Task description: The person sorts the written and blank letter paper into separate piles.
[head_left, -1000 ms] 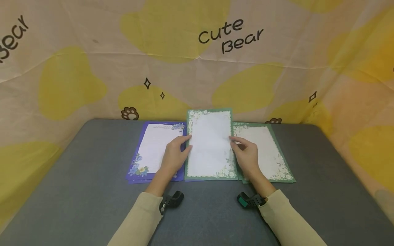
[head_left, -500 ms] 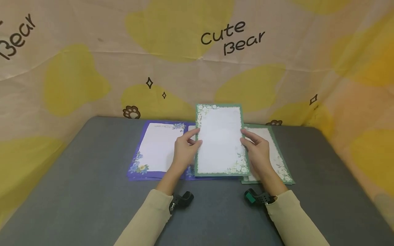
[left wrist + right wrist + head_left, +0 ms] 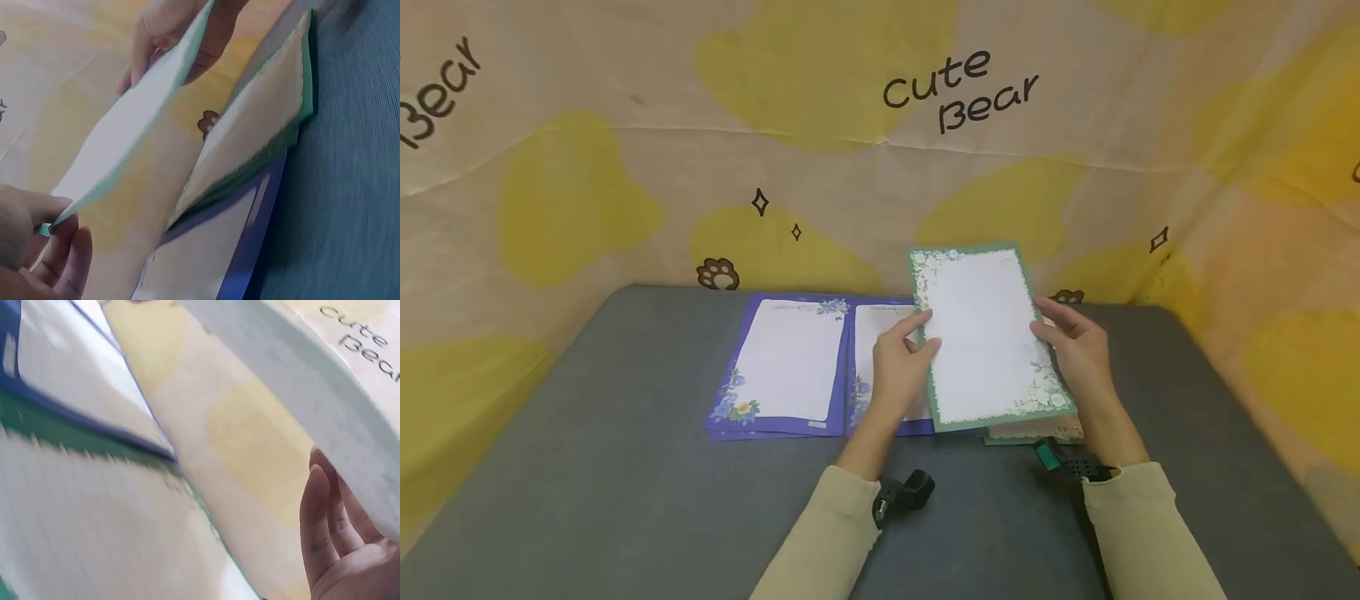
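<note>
A green-bordered sheet of floral writing paper (image 3: 981, 333) is held up by its two long sides, tilted slightly in the head view. My left hand (image 3: 901, 362) pinches its left edge between thumb and fingers, and my right hand (image 3: 1078, 346) pinches the right edge. In the left wrist view the held sheet (image 3: 134, 119) is lifted clear of the papers under it. Below it lies a stack of green-bordered sheets (image 3: 1033, 430), mostly covered by the held one in the head view. The right wrist view shows that stack (image 3: 112, 531) from close by.
Purple-bordered sheets with blue flowers (image 3: 790, 362) lie at the left, and another purple pile (image 3: 883, 321) sits in the middle, partly hidden. All rest on a dark grey table (image 3: 625, 500). Behind its far edge hangs a yellow-patterned cloth (image 3: 820, 100).
Both hands have lifted the green-bordered sheet from over the middle pile and carried it right, above the green stack. The purple middle pile has come into view, and the sheet has turned slightly.
</note>
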`<state>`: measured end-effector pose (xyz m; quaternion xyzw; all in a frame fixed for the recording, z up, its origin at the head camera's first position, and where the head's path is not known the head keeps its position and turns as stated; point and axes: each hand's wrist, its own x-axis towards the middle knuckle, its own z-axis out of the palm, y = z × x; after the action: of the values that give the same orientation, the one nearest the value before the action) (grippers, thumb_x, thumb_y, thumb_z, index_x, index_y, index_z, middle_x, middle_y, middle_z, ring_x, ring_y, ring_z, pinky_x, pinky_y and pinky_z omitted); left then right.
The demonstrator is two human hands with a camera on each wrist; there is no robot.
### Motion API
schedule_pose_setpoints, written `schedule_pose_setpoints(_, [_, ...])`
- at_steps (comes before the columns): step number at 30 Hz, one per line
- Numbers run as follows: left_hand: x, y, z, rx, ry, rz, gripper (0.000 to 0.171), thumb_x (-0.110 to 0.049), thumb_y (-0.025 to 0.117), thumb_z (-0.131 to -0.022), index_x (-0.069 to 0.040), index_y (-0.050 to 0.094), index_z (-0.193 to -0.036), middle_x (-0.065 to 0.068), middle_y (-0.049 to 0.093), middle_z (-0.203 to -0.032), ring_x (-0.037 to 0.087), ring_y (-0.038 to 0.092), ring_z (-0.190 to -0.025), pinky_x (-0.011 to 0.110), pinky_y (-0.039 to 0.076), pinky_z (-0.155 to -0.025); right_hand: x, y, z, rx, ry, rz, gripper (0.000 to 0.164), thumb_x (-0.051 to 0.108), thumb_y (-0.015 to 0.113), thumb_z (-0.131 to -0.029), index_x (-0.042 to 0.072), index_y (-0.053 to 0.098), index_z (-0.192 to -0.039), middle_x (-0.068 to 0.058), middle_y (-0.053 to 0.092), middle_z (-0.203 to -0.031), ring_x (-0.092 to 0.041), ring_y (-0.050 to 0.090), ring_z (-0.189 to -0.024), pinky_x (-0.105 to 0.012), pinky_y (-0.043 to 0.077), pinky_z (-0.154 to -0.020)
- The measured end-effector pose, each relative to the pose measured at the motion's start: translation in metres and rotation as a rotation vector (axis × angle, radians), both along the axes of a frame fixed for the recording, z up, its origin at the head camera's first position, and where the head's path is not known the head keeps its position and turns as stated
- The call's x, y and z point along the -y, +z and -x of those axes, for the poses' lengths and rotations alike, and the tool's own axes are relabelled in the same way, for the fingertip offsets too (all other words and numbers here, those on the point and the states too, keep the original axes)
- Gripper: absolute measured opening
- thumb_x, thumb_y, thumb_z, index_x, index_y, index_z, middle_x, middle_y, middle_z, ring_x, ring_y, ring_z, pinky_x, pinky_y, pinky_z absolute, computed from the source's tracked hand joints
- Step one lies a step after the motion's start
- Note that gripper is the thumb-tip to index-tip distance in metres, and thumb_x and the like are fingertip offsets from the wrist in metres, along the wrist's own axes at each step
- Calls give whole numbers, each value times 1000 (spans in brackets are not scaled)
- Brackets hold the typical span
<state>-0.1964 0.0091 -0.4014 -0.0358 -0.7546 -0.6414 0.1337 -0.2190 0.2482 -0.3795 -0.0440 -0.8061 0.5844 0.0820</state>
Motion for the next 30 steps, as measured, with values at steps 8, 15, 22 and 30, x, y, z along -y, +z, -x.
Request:
schedule_pose_setpoints(8, [-33, 6, -2, 2, 8, 150, 47, -5, 71, -91, -12, 63, -137, 15, 56, -149, 3, 37, -48, 14, 35, -46, -24, 2, -3, -103, -61, -188, 43, 22, 71, -96, 13, 65, -137, 5, 65, -140, -2, 60, -117, -7, 48, -82])
schedule_pose_setpoints(15, [-45, 1, -3, 47, -26, 322, 53, -8, 71, -91, -14, 59, -142, 8, 56, -149, 1, 46, -57, 16, 41, -52, -35, 1, -6, -138, -64, -396, 35, 19, 70, -95, 10, 71, -128, 16, 62, -68, -6, 52, -54, -25, 44, -48])
schedule_pose_setpoints(22, [-52, -15, -2, 63, -81, 345, 55, -5, 71, -90, -10, 58, -143, 9, 56, -148, 0, 49, -63, 15, 44, -58, -42, -5, -5, -49, -118, -451, 35, 21, 69, -94, 9, 71, -127, -9, 74, -84, -7, 55, -69, -24, 46, -51])
schedule_pose_setpoints(30, [-59, -27, -1, 57, -67, 512, 56, -7, 71, -91, -9, 56, -144, 8, 58, -148, 19, 71, -101, 29, 58, -90, -47, -21, -1, -9, -138, -480, 37, 22, 66, -95, 5, 71, -127, -25, 72, -113, -31, 66, -89, -24, 48, -60])
